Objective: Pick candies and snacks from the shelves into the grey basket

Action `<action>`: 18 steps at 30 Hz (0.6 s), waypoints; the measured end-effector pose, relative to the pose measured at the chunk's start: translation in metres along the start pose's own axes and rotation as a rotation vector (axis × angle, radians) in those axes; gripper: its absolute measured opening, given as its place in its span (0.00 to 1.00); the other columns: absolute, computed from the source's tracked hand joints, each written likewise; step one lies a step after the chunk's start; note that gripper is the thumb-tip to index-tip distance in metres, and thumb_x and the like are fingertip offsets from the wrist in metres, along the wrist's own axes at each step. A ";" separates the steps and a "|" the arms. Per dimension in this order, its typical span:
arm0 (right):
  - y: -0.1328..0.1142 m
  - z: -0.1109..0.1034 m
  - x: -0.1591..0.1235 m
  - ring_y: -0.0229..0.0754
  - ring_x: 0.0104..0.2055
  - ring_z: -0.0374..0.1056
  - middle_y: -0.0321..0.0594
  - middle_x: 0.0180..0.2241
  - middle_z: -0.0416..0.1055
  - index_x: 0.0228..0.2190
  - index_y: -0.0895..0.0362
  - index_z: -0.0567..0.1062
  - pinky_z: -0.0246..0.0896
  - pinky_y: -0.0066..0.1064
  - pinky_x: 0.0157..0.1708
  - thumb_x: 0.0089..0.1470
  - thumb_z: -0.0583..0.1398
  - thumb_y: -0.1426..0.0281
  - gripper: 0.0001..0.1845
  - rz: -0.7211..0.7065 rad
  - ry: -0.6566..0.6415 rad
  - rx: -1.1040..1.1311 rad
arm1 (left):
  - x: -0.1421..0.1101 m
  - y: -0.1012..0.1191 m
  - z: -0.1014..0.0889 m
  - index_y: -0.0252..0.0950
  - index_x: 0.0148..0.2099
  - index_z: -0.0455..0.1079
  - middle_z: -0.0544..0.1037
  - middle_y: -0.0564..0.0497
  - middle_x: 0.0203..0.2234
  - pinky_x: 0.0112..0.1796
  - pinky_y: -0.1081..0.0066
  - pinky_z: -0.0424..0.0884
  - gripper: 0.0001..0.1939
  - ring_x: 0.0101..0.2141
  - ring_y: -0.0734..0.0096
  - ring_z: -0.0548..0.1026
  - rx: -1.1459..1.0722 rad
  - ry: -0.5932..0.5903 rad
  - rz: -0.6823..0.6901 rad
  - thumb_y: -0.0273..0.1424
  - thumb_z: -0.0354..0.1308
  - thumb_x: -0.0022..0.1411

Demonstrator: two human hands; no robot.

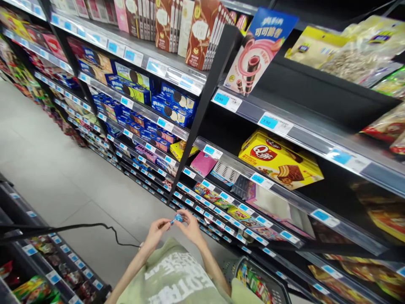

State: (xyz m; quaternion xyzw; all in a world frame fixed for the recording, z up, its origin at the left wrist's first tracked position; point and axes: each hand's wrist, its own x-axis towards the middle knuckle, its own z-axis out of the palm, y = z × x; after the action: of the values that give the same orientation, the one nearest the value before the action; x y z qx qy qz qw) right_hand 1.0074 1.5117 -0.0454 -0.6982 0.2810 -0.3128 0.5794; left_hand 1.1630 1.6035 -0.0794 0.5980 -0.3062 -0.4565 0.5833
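L hand (pixel 159 228) & R hand (pixel 190 227) pinch sm. blue-wrapped item (pixel 178 218), store aisle.
From hands: 奥利奥 pkg. (pixel 257 50), "3.90" tag (pixel 226 100), 1 o'clock; Q蒂 box (pixel 280 160), 2; gray floor (pixel 72 181), 10.

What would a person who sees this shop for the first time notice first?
Probably the big yellow box, alone on its stretch of shelf right of the dark upright. Above it, the tall blue-and-pink box stands near the upright's top. Low in the middle, left hand and right hand hold a small blue item.

Basket (pixel 274 269) lower R, pkgs (pixel 255 282) in it; boxes (pixel 280 162) on shelves (pixel 284 80) ahead; floor (pixel 79 185) L.
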 end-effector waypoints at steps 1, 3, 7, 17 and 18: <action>0.001 0.000 0.000 0.43 0.45 0.73 0.43 0.45 0.75 0.48 0.56 0.73 0.68 0.33 0.46 0.54 0.65 0.67 0.19 -0.006 0.004 -0.012 | -0.001 0.000 0.000 0.31 0.36 0.79 0.78 0.47 0.25 0.34 0.69 0.66 0.24 0.28 0.67 0.71 -0.007 0.012 -0.005 0.48 0.67 0.47; 0.001 0.000 0.000 0.42 0.44 0.72 0.43 0.44 0.75 0.47 0.56 0.75 0.69 0.32 0.43 0.54 0.65 0.66 0.18 -0.025 0.014 -0.049 | -0.003 0.001 0.001 0.31 0.36 0.79 0.78 0.47 0.25 0.34 0.69 0.67 0.24 0.28 0.67 0.71 -0.015 0.038 -0.017 0.48 0.68 0.46; -0.002 0.000 0.000 0.41 0.42 0.72 0.42 0.43 0.74 0.46 0.55 0.77 0.71 0.31 0.41 0.54 0.64 0.67 0.17 -0.086 -0.005 -0.090 | -0.006 0.001 -0.001 0.32 0.36 0.79 0.80 0.45 0.29 0.36 0.68 0.69 0.22 0.30 0.66 0.73 -0.011 0.064 -0.040 0.46 0.68 0.45; -0.005 0.004 -0.002 0.44 0.54 0.69 0.43 0.56 0.70 0.49 0.50 0.77 0.71 0.36 0.49 0.58 0.58 0.75 0.19 -0.204 -0.063 -0.058 | -0.007 -0.002 -0.005 0.32 0.38 0.78 0.80 0.46 0.30 0.36 0.69 0.68 0.21 0.31 0.66 0.73 -0.055 0.035 -0.058 0.42 0.69 0.46; -0.005 0.004 -0.002 0.45 0.55 0.69 0.43 0.56 0.70 0.50 0.50 0.77 0.70 0.37 0.50 0.58 0.57 0.75 0.19 -0.206 -0.060 -0.074 | -0.008 -0.002 -0.005 0.32 0.39 0.78 0.80 0.46 0.29 0.36 0.70 0.68 0.21 0.31 0.66 0.73 -0.056 0.030 -0.065 0.42 0.68 0.46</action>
State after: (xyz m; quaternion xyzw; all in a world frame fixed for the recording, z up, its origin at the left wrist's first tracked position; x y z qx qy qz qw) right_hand 1.0097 1.5168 -0.0411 -0.7533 0.2016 -0.3389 0.5263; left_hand 1.1644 1.6129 -0.0799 0.5980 -0.2649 -0.4744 0.5893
